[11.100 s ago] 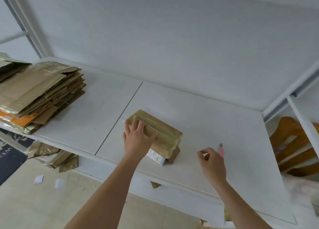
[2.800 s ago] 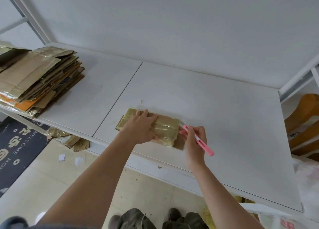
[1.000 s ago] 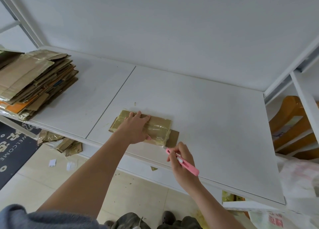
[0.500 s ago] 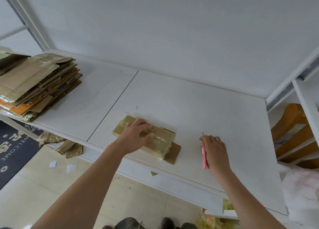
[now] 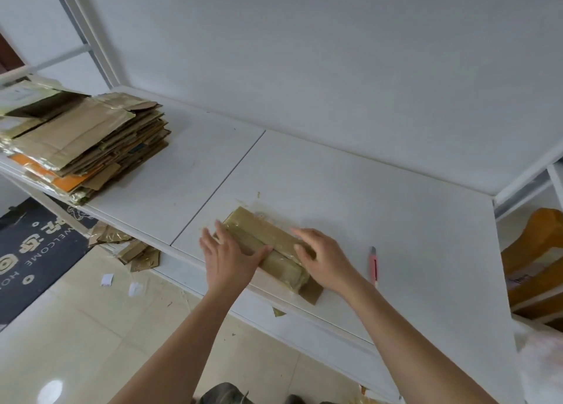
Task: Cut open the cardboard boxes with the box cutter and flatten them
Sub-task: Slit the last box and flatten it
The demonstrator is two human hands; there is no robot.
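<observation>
1. At the table's far left corner sits the stack of flattened cardboard, out of your working space.
2. Your left hand lies on the box's left end near the front edge, fingers straight and spread, thumb across its top, pressing rather than gripping, likely to steady it.
3. Your right hand rests on its right end, fingers loosely bent; whether they clasp it I cannot tell.
4. The box cutter lies free just right of that hand, within reach.

Soft even daylight, wide-angle edge warp
</observation>
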